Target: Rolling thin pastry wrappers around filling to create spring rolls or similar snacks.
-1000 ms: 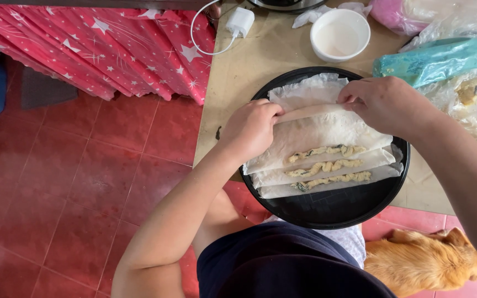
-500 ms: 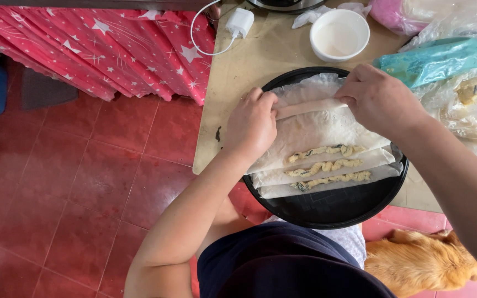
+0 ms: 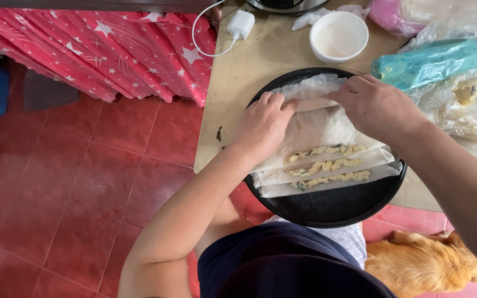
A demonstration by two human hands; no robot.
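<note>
Thin white pastry sheets [image 3: 327, 129], soft and slightly translucent, lie stacked on a round black tray [image 3: 332, 207] that sits at the near edge of a tan tabletop [image 3: 260, 60]. Three sheets overlap like steps toward the person, and each carries a line of yellowish filling with dark flecks [image 3: 327, 165] along its exposed strip. The left hand [image 3: 263, 124] rests on the left end of the topmost sheet, fingers curled down and pinching its folded far edge. The right hand [image 3: 379, 105] presses on the right end of that same fold, fingers bent over the edge and gripping it. Between the two hands the fold shows as a flat band.

Beyond the tray stands a small white round bowl [image 3: 339, 36] holding pale liquid. To its right lies a teal plastic bag [image 3: 434, 60], and beside that a clear plastic sheet with a lump of yellowish filling [image 3: 473, 91]. A white charger plug with its cable [image 3: 241, 25] rests on the table's far left corner. Left of the table hangs a red cloth with white stars [image 3: 106, 49] above a red tiled floor [image 3: 84, 182]. An orange cat [image 3: 420, 262] lies under the tray, by the person's legs.
</note>
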